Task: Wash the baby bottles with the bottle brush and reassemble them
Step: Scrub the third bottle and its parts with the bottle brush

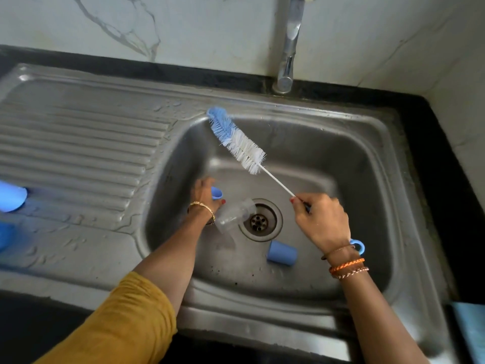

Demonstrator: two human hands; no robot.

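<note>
My right hand grips the handle of a bottle brush with blue and white bristles, held slanting up over the sink basin. My left hand is low in the basin and holds a small blue piece. A clear bottle lies on its side next to the drain, touching that hand's wrist side. A blue cap lies on the basin floor in front of the drain.
A chrome tap stands behind the basin. The ribbed steel drainboard lies to the left, with blurred blue items at its left edge. A black counter borders the sink.
</note>
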